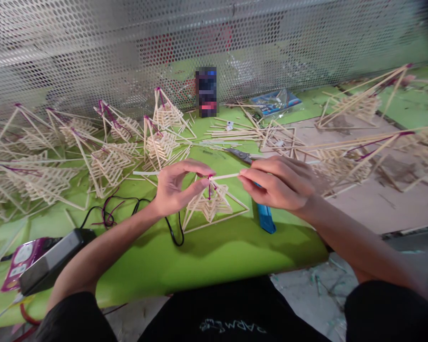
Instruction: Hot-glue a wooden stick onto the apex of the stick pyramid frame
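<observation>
A small pyramid frame of pale wooden sticks stands on the green table near its front edge, with stacked sticks inside and purple thread at its top. My left hand pinches the tip of this frame between thumb and fingers. From the right, my right hand grips a pale stick whose other end meets the tip by my left fingers. Partly under my right hand lies a blue-handled cutter. Behind it are grey pliers, partly hidden by the hand.
Several similar stick pyramids crowd the left, more stand right. Loose sticks, a phone and a blue packet lie or stand behind, before a perforated metal screen. A black cable and power bank are left.
</observation>
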Action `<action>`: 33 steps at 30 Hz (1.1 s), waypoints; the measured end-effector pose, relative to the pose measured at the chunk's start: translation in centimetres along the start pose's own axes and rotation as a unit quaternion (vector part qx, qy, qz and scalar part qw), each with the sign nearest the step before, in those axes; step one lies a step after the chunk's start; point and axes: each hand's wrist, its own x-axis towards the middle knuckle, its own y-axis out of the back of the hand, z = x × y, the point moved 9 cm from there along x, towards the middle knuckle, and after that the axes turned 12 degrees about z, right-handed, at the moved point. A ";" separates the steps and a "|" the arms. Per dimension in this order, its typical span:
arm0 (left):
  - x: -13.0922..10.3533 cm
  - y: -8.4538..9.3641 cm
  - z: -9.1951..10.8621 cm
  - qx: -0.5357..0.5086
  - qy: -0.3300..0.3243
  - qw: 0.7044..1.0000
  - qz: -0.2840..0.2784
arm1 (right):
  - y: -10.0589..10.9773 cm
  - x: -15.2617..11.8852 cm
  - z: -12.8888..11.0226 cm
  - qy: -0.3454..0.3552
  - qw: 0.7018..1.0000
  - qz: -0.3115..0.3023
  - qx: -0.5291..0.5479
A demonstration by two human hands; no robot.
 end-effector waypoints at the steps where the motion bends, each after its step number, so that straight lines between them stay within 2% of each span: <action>1: 0.0 -0.1 0.1 -0.004 -0.005 1.000 -0.003 | 0.0 0.0 0.0 0.001 1.000 0.003 -0.002; 27: -0.1 0.2 0.0 0.010 0.008 1.000 0.003 | 0.0 0.1 0.1 -0.003 1.000 -0.002 -0.001; 33: 0.3 0.3 1.0 -0.005 -0.029 1.000 0.000 | 0.1 0.2 -0.1 0.003 1.000 -0.001 0.011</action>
